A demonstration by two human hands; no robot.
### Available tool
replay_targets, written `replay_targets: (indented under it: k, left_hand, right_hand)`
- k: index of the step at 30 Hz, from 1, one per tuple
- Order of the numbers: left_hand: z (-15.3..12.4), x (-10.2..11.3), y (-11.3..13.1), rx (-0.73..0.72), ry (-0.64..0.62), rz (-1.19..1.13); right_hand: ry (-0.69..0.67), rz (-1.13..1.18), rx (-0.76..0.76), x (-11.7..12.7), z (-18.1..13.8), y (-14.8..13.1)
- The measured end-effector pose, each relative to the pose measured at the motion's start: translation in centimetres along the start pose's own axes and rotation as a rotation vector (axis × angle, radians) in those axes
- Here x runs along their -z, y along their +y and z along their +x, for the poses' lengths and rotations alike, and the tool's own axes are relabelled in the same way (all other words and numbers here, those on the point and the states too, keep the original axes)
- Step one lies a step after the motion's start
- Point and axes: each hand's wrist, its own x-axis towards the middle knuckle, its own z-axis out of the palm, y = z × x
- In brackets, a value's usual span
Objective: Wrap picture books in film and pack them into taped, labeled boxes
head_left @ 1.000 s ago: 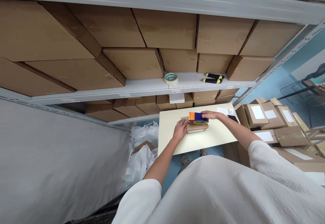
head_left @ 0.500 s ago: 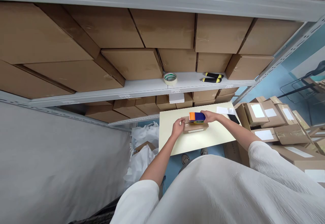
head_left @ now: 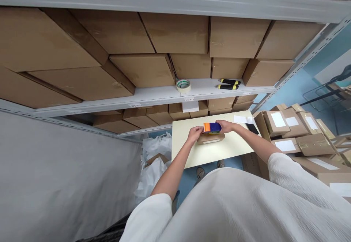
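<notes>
A blue and orange tape dispenser [head_left: 215, 127] is in my right hand [head_left: 225, 126], whose fingers wrap its right end. Below it a small cardboard box [head_left: 211, 138] with a white label strip on its near side lies on the pale yellow tabletop [head_left: 189, 156]. At the dispenser's orange end, over the box's left end, is my left hand [head_left: 194, 134]. Its fingers are pinched together; what they hold, if anything, is too small to make out.
Behind the table stands a grey shelf [head_left: 153, 100] full of cardboard boxes. It carries a tape roll [head_left: 183, 85] and two yellow-black cutters [head_left: 228, 86]. Labelled cartons [head_left: 285, 145] are piled at the right. A black flat object [head_left: 252, 129] and white papers [head_left: 240, 119] lie on the table.
My left hand has closed in on the dispenser's orange end, rising slightly off the box's left end. My right hand and the dispenser have shifted only a little.
</notes>
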Motion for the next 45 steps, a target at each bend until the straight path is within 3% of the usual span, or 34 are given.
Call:
replay_targets:
  k: [7, 16, 21, 25, 28, 36, 45]
  left_hand:
    - [0.2, 1.4, 0.6, -0.042, 0.024, 0.381]
    - [0.4, 2.5, 0.8, -0.07, 0.053, 0.437]
    - [0.8, 4.7, -0.1, -0.101, 0.098, 0.404]
    - [0.9, 7.5, -2.1, -0.069, 0.147, 0.38]
    - [0.8, 8.3, -3.7, -0.048, 0.126, 0.377]
    - [1.0, 6.6, -6.9, 0.027, 0.15, 0.381]
    - [1.7, 4.6, -9.5, 0.099, 0.155, 0.367]
  right_hand:
    - [-0.053, -0.168, -0.045, 0.9, -0.6, -2.7]
    - [-0.072, -0.229, -0.048, 1.5, -0.9, -4.7]
    - [-0.077, -0.243, -0.07, 1.9, -1.1, -4.0]
    - [-0.078, -0.255, -0.101, 2.3, -1.7, -2.3]
    - [-0.084, -0.277, -0.088, 2.5, -1.9, -1.6]
    - [-0.103, -0.359, -0.16, 2.2, -0.9, -2.8]
    - [-0.09, -0.42, -0.14, 2.2, -0.5, -3.8]
